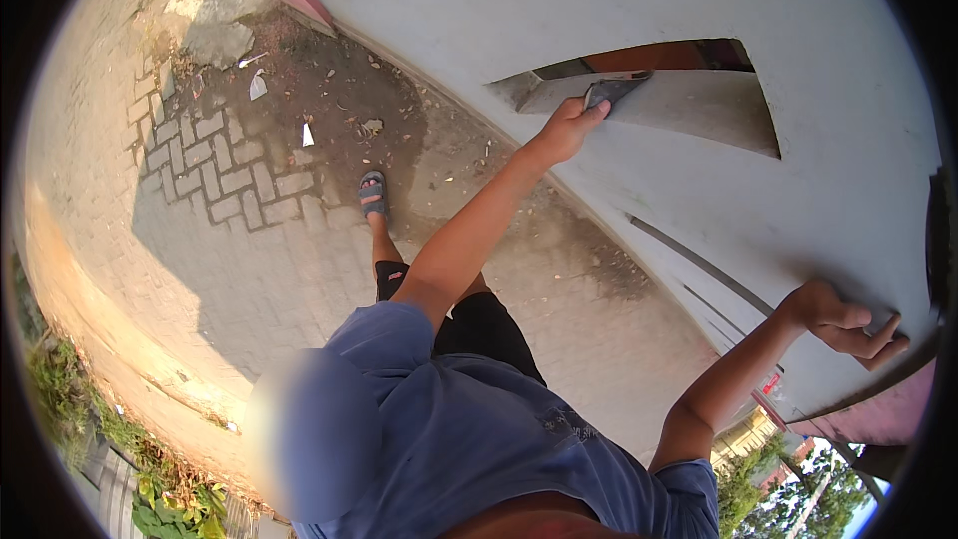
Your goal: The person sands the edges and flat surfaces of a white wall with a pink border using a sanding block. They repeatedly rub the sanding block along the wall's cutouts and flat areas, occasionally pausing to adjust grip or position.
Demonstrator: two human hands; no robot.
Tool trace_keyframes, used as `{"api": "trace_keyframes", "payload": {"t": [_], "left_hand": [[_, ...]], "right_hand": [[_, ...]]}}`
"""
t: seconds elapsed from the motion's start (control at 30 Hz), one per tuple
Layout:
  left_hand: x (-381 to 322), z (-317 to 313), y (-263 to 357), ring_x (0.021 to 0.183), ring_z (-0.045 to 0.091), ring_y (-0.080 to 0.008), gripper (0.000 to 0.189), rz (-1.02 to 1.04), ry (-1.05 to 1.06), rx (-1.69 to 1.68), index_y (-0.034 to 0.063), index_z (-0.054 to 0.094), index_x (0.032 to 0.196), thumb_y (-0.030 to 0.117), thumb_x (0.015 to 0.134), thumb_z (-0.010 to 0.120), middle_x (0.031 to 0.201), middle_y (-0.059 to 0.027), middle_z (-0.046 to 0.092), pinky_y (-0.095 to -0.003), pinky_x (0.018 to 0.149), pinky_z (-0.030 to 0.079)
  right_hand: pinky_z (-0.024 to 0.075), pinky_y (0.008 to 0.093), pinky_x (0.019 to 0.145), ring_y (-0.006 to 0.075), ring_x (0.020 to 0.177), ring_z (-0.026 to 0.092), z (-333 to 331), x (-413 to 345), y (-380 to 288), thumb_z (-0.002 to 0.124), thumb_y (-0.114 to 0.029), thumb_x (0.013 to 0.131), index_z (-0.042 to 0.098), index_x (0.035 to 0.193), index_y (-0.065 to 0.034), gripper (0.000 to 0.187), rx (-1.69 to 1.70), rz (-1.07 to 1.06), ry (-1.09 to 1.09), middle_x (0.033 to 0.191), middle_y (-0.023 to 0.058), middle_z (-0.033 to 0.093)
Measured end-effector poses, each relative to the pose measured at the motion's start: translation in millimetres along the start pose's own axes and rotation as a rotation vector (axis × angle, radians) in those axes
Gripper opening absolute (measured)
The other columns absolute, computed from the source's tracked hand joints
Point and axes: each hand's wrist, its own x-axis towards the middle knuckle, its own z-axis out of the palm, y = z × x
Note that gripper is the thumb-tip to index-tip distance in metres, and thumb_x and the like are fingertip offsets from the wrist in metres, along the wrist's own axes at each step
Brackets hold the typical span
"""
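My left hand (570,127) grips a folded dark grey sheet (615,90), sandpaper or cloth, I cannot tell which. The sheet lies against the sloping lower ledge (696,108) of a slot-like opening in a pale painted wall (569,0). To the right, my right hand (853,326) is close to the same wall, with its fingers bent and apart. I see nothing held in it, and whether it touches the wall is unclear.
Beside the wall's foot, the ground (456,165) is stained and littered with leaves and white scraps (258,86). Herringbone paving (217,165) lies farther left. My sandalled foot (373,193) stands there. A pink wall section (876,408) adjoins at lower right.
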Motion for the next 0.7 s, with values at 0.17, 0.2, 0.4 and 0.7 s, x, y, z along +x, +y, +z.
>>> {"api": "trace_keyframes", "payload": {"t": [0.17,0.2,0.4,0.7], "left_hand": [[2.2,-15.5,-15.2,0.094,0.059,-0.0152,0.050,-0.048,0.164,-0.026,-0.0026,0.066,0.115,0.046,0.104,0.057,0.105,-0.0038,0.068,-0.0300,0.090,0.047],[11.6,-43.1,-19.6,0.089,0.061,-0.0161,0.050,-0.268,0.224,-0.020,-0.0032,0.066,0.114,0.045,0.104,0.057,0.102,-0.0051,0.069,-0.0305,0.086,0.049],[6.3,-26.3,-3.6,0.084,0.064,-0.0171,0.051,-0.248,0.073,-0.012,-0.0061,0.067,0.114,0.043,0.104,0.056,0.097,-0.0072,0.071,-0.0301,0.083,0.052],[23.1,-64.5,-17.1,0.087,0.069,-0.0197,0.049,-0.440,0.258,0.044,-0.0056,0.069,0.111,0.041,0.106,0.053,0.098,-0.0123,0.074,-0.0320,0.083,0.052]], "right_hand": [[0.0532,0.0479,0.096,0.0283,0.124,0.046,-1.3,-1.4,1.3,0.039,-0.041,0.106,0.057,0.120,0.0049,0.052,-0.011,0.010,-0.002,0.141,0.0187,0.035],[0.0532,0.0478,0.096,0.0281,0.124,0.046,-1.4,-1.5,1.4,0.038,-0.042,0.106,0.057,0.120,0.0047,0.053,-0.029,0.031,-0.018,0.140,0.0187,0.035],[0.0514,0.0481,0.098,0.0272,0.124,0.046,-1.3,-0.5,2.2,0.036,-0.037,0.106,0.057,0.121,0.0043,0.049,-0.060,-0.016,-0.019,0.141,0.0178,0.035],[0.0545,0.0465,0.096,0.0279,0.126,0.045,0.0,-1.6,-2.7,0.036,-0.032,0.103,0.057,0.122,0.0064,0.047,-0.073,0.039,0.010,0.141,0.0169,0.035]]}}
